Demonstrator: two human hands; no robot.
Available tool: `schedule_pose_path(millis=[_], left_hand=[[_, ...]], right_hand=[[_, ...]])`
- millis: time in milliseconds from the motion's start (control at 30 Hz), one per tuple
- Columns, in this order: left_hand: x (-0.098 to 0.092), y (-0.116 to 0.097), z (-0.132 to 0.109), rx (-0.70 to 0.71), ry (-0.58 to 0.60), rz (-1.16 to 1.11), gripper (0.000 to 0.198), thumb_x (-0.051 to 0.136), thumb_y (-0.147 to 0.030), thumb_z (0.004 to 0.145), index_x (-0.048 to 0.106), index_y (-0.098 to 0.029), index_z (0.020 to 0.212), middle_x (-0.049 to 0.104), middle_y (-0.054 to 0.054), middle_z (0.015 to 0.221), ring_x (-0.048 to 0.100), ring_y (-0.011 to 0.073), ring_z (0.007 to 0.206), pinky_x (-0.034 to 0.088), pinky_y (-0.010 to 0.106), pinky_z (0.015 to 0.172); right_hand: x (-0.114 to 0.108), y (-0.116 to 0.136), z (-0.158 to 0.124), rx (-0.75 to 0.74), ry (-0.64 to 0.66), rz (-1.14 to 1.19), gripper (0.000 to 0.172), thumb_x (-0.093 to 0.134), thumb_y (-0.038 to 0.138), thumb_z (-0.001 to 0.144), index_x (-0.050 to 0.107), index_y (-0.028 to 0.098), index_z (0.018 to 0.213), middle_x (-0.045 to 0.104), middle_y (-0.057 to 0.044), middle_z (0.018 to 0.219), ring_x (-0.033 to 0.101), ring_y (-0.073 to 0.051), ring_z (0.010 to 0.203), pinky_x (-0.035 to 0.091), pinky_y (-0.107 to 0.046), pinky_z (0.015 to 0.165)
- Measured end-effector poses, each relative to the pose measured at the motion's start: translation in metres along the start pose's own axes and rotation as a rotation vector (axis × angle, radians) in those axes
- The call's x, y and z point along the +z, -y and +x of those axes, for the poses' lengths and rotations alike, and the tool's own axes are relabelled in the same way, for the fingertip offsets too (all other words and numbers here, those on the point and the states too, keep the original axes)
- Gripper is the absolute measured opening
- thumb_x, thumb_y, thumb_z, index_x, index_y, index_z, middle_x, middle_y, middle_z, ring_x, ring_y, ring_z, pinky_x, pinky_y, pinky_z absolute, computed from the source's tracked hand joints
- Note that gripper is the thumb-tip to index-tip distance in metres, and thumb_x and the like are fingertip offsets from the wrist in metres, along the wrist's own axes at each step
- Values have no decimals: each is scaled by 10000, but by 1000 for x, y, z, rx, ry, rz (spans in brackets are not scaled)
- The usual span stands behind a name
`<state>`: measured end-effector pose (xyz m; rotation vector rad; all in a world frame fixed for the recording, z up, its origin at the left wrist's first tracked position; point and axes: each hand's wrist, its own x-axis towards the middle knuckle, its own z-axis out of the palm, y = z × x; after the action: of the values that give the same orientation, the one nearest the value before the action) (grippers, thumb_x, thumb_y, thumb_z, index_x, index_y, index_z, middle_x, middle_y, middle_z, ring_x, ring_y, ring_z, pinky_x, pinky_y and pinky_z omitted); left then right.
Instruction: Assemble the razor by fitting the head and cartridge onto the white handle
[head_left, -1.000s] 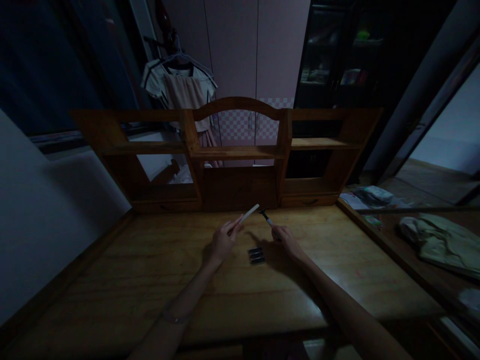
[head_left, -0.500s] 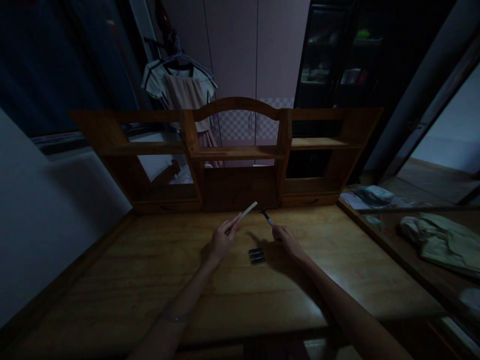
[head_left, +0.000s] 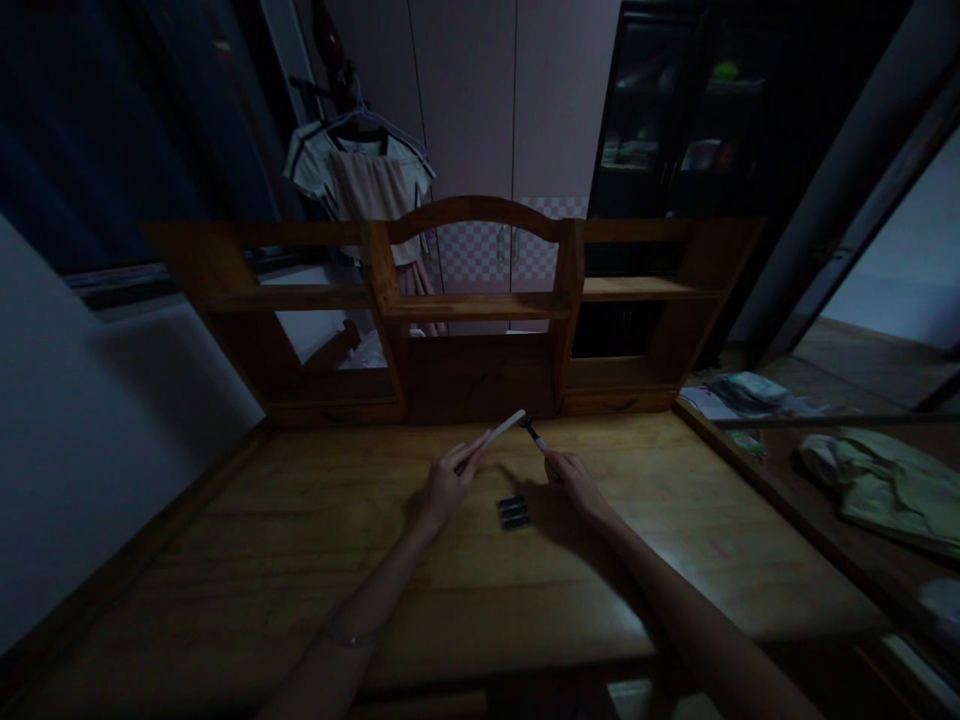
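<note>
My left hand is closed around a slim white stick, shaped like a toothbrush, though its bristles cannot be made out. The stick tilts up to the right. In my right hand is a razor with a dark T-shaped head and a partly pale handle; its head points up and left. The stick's far end meets or nearly meets the razor head; I cannot tell if they touch. Below and between both hands, a small clear pack with three dark pieces, like blade cartridges, lies on the wooden desk.
A wooden shelf unit with cubbies and small drawers stands along the desk's back edge. Raised rims border the desk. To the right, a lower surface holds pale green cloth and papers in plastic. Clothes hang behind.
My left hand has moved slightly right, bringing the white stick's tip up to the razor head. My right hand has hardly moved, and the pack lies as before.
</note>
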<state>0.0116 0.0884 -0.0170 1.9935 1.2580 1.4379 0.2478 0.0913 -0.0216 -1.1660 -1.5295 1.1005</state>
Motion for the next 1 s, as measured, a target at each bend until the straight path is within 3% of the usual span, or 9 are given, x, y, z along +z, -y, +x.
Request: schedule_pose_path(millis=[267,433,633,800,1000], left_hand=[[1,6,1,-61,-59,2,346,501,-304,895,602,-220,1215,646,74,1178,616,194,1040,477,322,903],[2,3,1,-7,-2,-32,335,500,-306,895,613,-229,1201,630,55,1209,591,188,1091,451,323,951],[2,2,0,-41,-47,6,346,500,-306,896,595,-244,1222,636,53,1199,605,188,1066,467,315,927],[3,5,-1,-21,-6,33,353,491,-298,902,578,-262,1242,636,46,1199,610,187,1059,469,320,930],[0,13,2,-74,-83,-9,354,484,-312,905,583,-241,1237,611,41,1240,572,191,1136,454,332,971]], right_hand=[[-1,1,0,-7,9,-29,475,371,560,886,404,188,592,355,32,576,337,-115,551,263,-256,522],[0,-1,1,-14,13,-19,469,383,557,879,412,187,593,355,34,570,333,-113,543,251,-258,513],[2,2,0,-2,24,22,468,399,562,868,390,193,581,341,37,558,323,-112,532,245,-260,502],[2,2,-1,-4,15,13,460,393,552,874,406,188,593,354,35,570,337,-112,539,250,-257,505],[3,-1,0,-2,23,15,454,398,553,874,397,190,601,342,38,571,322,-111,538,243,-257,502]])
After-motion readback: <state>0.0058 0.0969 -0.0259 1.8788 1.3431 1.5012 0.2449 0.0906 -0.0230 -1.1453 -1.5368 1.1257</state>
